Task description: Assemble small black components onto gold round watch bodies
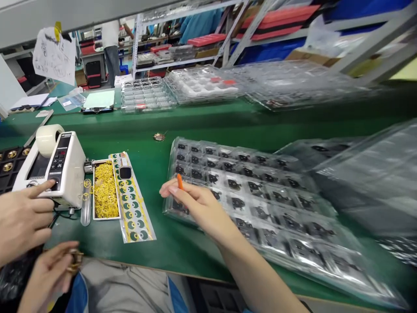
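My right hand reaches over the near corner of a clear blister tray of small black parts, fingers pinched on a thin orange tool. My left hand is low at the table's front edge, closed on a small brass ring part. Another hand comes in from the left edge, one finger on the white tape dispenser; it seems to be a co-worker's.
Beside the dispenser lie a small tray of yellow rings and a sticker strip with a small dark-faced device on it. A black tray of brass parts sits far left. More clear trays line the back; a person stands far off.
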A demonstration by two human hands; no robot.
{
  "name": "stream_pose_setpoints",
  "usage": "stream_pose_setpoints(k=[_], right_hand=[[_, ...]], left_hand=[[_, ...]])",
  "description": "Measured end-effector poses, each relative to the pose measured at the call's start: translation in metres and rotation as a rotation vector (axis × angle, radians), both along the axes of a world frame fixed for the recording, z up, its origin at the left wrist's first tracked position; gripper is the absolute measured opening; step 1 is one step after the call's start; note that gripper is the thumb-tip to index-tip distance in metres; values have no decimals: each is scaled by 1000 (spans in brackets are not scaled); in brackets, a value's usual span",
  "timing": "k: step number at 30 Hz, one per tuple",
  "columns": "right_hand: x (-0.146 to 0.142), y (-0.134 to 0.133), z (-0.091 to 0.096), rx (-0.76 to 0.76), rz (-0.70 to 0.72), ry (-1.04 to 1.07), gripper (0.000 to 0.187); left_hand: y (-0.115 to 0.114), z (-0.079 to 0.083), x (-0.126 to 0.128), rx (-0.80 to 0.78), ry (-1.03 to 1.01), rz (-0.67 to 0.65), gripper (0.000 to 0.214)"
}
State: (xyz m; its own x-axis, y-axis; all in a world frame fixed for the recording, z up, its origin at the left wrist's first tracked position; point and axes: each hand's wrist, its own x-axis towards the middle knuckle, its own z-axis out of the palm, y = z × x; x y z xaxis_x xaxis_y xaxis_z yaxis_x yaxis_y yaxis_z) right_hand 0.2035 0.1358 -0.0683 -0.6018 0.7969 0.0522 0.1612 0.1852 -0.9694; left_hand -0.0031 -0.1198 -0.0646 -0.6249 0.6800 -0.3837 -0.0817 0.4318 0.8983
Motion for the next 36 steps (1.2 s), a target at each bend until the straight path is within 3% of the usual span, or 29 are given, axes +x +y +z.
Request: stream_pose_setpoints(k=[2,4,8,11,20,24,28,31,36], right_hand=[[-4,0,-2,-42,-25,104,47],[-7,-1,-2,-57,-49,207,51],[-9,-3,-1,-1,-25,281,51],[-11,-8,-2,10,34,335,48],[-18,-26,-13,203,117,371,12],[-18,-26,-13,418,194,365,18],[-18,-23,-17,754,366,348,21],[-17,-19,-22,999,403,289,23],[-15,-16,-22,1129,446,229,27]], left_hand=[[17,-17,24,29,-170,-104,45],[47,-20,34,136,-303,-185,47],[112,-7,30,329,-324,-220,49],[135,-1,27,418,-329,-224,48],[130,-8,27,540,-374,-225,28],[127,-6,25,545,-460,-242,25],[127,-5,23,514,-491,-206,25],[128,-4,21,488,-492,-164,29],[131,-6,22,457,-503,-134,35]])
